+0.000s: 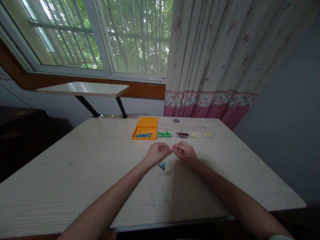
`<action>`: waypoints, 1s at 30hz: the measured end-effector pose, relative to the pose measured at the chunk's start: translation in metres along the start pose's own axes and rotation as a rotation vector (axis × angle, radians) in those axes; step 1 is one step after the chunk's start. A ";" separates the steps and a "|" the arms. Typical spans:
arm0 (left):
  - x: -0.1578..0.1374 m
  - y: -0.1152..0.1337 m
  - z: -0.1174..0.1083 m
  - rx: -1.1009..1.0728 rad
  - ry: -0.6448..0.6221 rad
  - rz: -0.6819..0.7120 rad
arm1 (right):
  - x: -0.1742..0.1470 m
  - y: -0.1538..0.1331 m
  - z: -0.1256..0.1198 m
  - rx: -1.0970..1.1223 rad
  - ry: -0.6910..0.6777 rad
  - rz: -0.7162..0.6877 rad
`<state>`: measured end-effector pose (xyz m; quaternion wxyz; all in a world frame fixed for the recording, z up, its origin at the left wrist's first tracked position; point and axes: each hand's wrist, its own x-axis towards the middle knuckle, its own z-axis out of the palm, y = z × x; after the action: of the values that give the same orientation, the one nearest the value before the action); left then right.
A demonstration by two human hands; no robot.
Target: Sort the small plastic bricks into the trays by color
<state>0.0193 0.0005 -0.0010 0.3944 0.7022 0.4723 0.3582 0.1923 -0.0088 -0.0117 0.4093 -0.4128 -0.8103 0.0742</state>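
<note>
My left hand (157, 153) and my right hand (184, 151) meet fingertip to fingertip above the table, both closed in a pinch. A tiny whitish speck (171, 147) shows between the fingertips, too small to name. Just below my left hand, a small cluster of blue, green and dark brown pieces (162, 166) lies on the table. Beyond the hands stands an open orange box (147, 122) with blue pieces (143, 134) in it. To its right, clear boxes hold green pieces (165, 133), dark brown pieces (182, 134) and yellow pieces (208, 135).
The pale wood-grain table (100, 180) reaches to the wall under the window. A raised white shelf (85, 88) on black legs stands at the back left. A round grey spot (176, 120) is near the back edge. Behind hangs a floral curtain (207, 66).
</note>
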 end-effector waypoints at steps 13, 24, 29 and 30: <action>-0.001 -0.002 -0.002 -0.106 -0.028 0.022 | -0.001 -0.002 0.002 0.023 -0.003 -0.019; 0.000 -0.001 -0.001 -0.254 -0.052 0.020 | -0.001 0.000 0.002 0.033 -0.016 -0.021; 0.000 0.000 -0.002 -0.265 -0.056 0.028 | -0.001 -0.001 0.000 0.043 -0.018 -0.039; 0.000 0.000 -0.002 -0.268 -0.057 0.028 | 0.000 -0.002 0.000 0.045 -0.018 -0.044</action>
<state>0.0175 0.0007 -0.0007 0.4929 0.6594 0.3991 0.4036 0.1916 -0.0101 -0.0111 0.4129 -0.3849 -0.8208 0.0871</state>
